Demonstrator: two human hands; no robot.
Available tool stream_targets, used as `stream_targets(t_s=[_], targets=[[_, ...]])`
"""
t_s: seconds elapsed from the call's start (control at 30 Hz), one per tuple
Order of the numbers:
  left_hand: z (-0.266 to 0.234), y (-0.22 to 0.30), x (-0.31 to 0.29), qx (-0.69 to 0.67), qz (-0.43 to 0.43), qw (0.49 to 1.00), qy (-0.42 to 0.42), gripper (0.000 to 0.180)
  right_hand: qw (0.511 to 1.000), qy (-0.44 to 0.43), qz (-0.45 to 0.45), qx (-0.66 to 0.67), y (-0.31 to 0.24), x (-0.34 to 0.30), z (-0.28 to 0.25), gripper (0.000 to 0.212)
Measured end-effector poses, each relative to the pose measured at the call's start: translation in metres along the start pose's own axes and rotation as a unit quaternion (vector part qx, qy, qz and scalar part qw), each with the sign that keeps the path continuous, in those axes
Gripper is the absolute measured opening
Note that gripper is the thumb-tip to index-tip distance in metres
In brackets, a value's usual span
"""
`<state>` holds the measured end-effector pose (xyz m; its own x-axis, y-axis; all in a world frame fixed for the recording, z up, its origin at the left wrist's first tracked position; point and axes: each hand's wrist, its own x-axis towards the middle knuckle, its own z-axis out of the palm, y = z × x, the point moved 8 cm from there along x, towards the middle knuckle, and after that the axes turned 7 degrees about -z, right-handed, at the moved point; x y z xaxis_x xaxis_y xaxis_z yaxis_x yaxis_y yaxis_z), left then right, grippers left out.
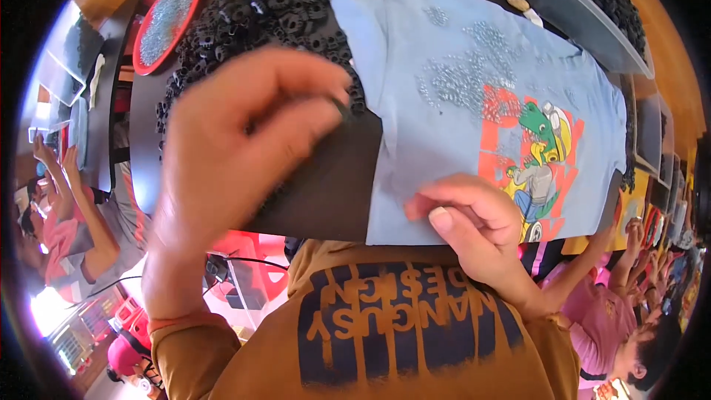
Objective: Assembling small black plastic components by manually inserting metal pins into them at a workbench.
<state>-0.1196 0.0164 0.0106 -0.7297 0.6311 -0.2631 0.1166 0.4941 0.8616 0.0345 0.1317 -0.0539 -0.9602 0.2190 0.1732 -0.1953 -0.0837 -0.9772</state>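
Note:
Over the table's left half, my left hand is raised, slightly blurred, with thumb and index finger pinched together. A small black part shows at their tips, mostly hidden by the fingers. Lower and to the right, my right hand hovers over the near edge of a light blue T-shirt, thumb and index finger close together. Whatever they hold, if anything, is too small to make out. Many tiny shiny metal pieces lie scattered on the shirt. Beyond my left hand spreads a heap of black plastic parts.
A red-rimmed plate of small silvery pieces stands at the far left. At the far right is a clear bin filled with black parts. Other people sit at both sides, including one in a pink shirt on the right.

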Motion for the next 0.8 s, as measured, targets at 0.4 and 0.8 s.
stream_targets(t_s=[0.4,0.8], targets=[[0.072,0.021,-0.047,0.139,0.25,0.955,0.081,0.024,0.994,0.067,-0.04,0.074,0.002,-0.007,-0.006,0.03],[0.079,0.014,0.02,0.318,0.307,0.891,0.108,0.019,0.98,0.094,-0.049,0.169,0.002,-0.006,-0.01,0.021]])
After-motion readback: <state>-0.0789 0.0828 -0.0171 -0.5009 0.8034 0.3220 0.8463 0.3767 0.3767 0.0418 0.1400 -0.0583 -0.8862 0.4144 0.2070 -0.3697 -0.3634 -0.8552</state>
